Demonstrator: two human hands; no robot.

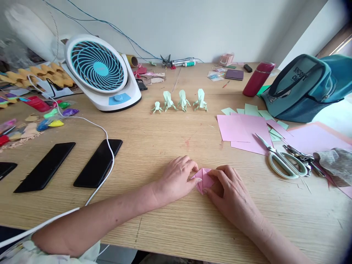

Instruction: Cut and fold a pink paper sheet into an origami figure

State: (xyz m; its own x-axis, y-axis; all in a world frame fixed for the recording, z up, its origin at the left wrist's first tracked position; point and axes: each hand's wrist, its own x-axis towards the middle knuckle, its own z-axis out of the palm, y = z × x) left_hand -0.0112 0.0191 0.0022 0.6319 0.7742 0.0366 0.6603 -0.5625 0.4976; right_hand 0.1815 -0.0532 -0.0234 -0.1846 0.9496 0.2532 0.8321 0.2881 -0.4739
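Note:
A small folded piece of pink paper (202, 179) lies on the table near its front, creased down the middle and pointed at the bottom. My left hand (180, 175) rests at its left side, with the thumb on the paper and the fingers curled at its upper left edge. On the other side, my right hand (229, 189) pinches the paper's right part between thumb and fingers. Farther back stand several pale green folded-paper figures (182, 100) in a row, apart from both hands.
Right of my hands lie pink sheets (242, 128), green paper squares (251, 109), scissors (286, 165) and keys (302, 157). A red bottle (258, 79) and a teal bag (299, 90) stand behind. Leftward are a fan (100, 68), phones (97, 163) and a white cable (106, 134).

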